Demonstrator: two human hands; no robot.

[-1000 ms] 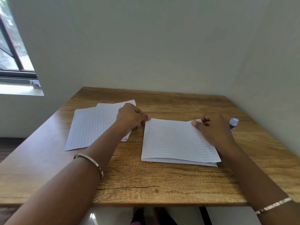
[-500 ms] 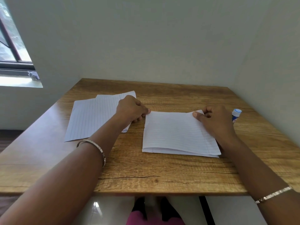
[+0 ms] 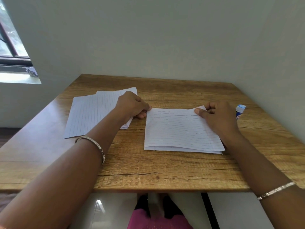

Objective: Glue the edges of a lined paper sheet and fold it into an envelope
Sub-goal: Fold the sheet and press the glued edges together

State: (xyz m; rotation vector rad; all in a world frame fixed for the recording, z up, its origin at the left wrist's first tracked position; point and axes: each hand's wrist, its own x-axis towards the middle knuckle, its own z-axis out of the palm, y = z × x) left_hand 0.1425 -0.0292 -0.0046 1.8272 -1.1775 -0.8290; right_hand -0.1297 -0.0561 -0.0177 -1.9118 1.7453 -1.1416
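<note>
A folded lined paper sheet point(image 3: 178, 131) lies flat on the wooden table point(image 3: 148, 169), its fold along the near edge. My left hand point(image 3: 132, 104) pinches its far left corner with curled fingers. My right hand point(image 3: 216, 116) pinches the far right corner, which is lifted slightly off the table. A glue stick point(image 3: 240, 111) with a blue and white cap lies just right of my right hand, partly hidden behind it.
Two more lined sheets point(image 3: 92, 114) overlap on the table's left, under my left forearm. Walls close in the table at the back and right. A window point(image 3: 9, 47) is at the far left. The table's near edge runs across the bottom.
Both hands keep the same corners of the folded sheet. The far right corner has lifted a little. The camera has tilted, so the scene shifted in the frame.
</note>
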